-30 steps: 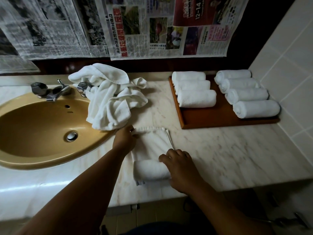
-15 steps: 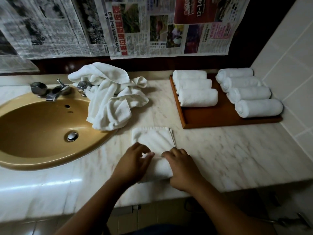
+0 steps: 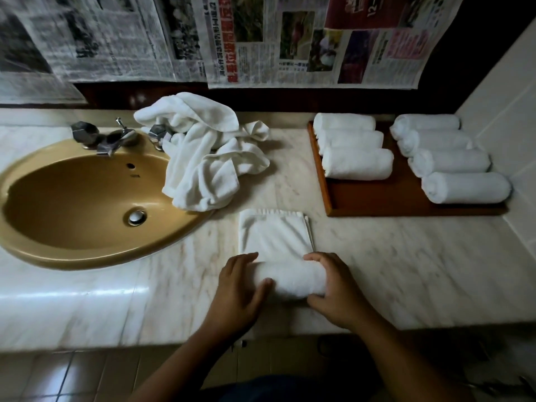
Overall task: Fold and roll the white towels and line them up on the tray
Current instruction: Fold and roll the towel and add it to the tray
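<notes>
Item: white towel (image 3: 290, 281), half rolled, lying near the front edge of the worktop (image 3: 406, 271), its flat folded tail stretching toward the back edge.

Hands: the left hand (image 3: 237, 288) is gripping the roll's left end and the right hand (image 3: 333, 291) is gripping its right end, fingers curling over the top.

Handling, as judged: light, soft, limp cloth, not fragile. The roll is likely to be loosening if let go, so both ends are needing even pressure.

The tray (image 3: 377, 198), toward the back right corner, is carrying seven finished rolls (image 3: 356, 163).

Also: loose towels (image 3: 208, 158) are lying heaped beside the sink (image 3: 72, 198).
</notes>
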`<state>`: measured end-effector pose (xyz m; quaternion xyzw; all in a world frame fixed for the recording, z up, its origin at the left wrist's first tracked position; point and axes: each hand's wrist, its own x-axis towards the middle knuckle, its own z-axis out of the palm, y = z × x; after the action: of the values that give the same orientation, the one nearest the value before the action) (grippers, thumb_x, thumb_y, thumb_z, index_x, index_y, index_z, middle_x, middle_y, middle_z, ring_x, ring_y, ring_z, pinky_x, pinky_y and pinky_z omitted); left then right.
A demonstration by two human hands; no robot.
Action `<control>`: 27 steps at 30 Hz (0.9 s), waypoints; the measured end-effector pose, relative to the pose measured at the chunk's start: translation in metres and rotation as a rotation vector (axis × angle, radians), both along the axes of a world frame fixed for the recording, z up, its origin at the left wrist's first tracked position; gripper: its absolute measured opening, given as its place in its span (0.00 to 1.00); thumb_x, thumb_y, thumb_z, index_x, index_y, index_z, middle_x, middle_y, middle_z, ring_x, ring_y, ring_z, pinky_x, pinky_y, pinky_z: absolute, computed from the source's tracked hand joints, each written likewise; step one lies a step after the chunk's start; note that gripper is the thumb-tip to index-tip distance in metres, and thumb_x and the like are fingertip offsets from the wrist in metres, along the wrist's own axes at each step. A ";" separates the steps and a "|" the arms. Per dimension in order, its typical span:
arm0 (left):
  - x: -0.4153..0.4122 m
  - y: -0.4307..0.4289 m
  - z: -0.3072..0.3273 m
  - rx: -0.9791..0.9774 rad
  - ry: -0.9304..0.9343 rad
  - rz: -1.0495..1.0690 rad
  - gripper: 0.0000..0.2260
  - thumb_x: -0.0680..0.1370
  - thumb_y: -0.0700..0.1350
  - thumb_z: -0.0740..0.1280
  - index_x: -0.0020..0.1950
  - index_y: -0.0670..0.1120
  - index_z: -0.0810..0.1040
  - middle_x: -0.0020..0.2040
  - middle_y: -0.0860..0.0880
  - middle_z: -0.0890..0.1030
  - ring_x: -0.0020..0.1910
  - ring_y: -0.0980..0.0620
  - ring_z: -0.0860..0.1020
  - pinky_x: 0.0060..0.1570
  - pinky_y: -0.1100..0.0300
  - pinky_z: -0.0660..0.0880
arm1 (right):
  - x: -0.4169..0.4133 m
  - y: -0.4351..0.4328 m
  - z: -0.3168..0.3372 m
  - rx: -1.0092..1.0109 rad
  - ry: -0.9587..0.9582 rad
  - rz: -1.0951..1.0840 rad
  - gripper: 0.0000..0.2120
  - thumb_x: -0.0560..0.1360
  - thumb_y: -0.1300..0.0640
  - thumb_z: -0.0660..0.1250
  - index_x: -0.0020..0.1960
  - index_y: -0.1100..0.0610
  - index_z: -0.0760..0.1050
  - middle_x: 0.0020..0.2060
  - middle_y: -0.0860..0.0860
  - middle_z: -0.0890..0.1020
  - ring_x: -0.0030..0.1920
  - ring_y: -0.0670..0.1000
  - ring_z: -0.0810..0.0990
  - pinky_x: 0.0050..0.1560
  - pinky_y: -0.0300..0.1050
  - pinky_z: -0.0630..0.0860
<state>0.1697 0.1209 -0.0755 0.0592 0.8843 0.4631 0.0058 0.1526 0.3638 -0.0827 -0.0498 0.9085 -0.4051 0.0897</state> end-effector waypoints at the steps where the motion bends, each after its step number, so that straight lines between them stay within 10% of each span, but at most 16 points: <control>1: -0.006 -0.005 0.002 -0.049 -0.022 -0.080 0.30 0.75 0.65 0.67 0.73 0.55 0.67 0.66 0.59 0.71 0.65 0.61 0.70 0.62 0.62 0.71 | 0.000 -0.001 0.001 0.051 0.079 -0.001 0.33 0.64 0.55 0.72 0.65 0.40 0.66 0.64 0.45 0.70 0.66 0.49 0.70 0.66 0.47 0.72; 5: -0.032 -0.010 0.011 -0.439 -0.040 -0.343 0.34 0.71 0.61 0.73 0.74 0.53 0.66 0.66 0.52 0.72 0.63 0.50 0.73 0.60 0.56 0.72 | -0.002 -0.009 0.005 0.295 0.232 0.010 0.32 0.65 0.62 0.73 0.63 0.46 0.66 0.63 0.48 0.68 0.63 0.53 0.70 0.62 0.45 0.71; 9: -0.045 -0.006 0.014 -0.735 0.280 -0.310 0.31 0.67 0.48 0.73 0.69 0.49 0.70 0.63 0.47 0.73 0.60 0.41 0.74 0.55 0.49 0.72 | -0.015 -0.010 0.025 0.408 0.112 0.135 0.29 0.66 0.36 0.69 0.62 0.44 0.65 0.59 0.45 0.70 0.58 0.48 0.71 0.59 0.46 0.70; 14: -0.032 -0.003 0.010 -0.755 0.327 -0.334 0.35 0.67 0.64 0.69 0.67 0.46 0.71 0.72 0.44 0.71 0.72 0.41 0.68 0.69 0.40 0.66 | -0.036 -0.008 0.032 0.135 -0.104 0.073 0.13 0.81 0.44 0.62 0.63 0.46 0.77 0.63 0.43 0.76 0.63 0.45 0.75 0.66 0.48 0.72; 18: -0.025 -0.004 0.012 -0.750 0.308 -0.420 0.32 0.67 0.62 0.73 0.62 0.47 0.67 0.55 0.48 0.80 0.54 0.45 0.79 0.58 0.47 0.73 | -0.047 -0.013 0.027 0.253 -0.292 0.208 0.20 0.86 0.48 0.54 0.77 0.48 0.67 0.80 0.44 0.55 0.80 0.47 0.49 0.77 0.45 0.50; 27: -0.038 -0.005 0.015 -0.737 0.132 -0.453 0.36 0.72 0.73 0.62 0.73 0.54 0.64 0.62 0.53 0.77 0.56 0.49 0.77 0.56 0.53 0.72 | -0.062 -0.021 0.015 0.319 -0.184 0.231 0.21 0.86 0.47 0.52 0.78 0.46 0.64 0.81 0.43 0.53 0.80 0.45 0.48 0.79 0.46 0.52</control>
<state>0.1315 0.1158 -0.0605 0.2750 0.9537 0.0987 0.0712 0.0906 0.3429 -0.0673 -0.1015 0.9373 -0.2461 0.2249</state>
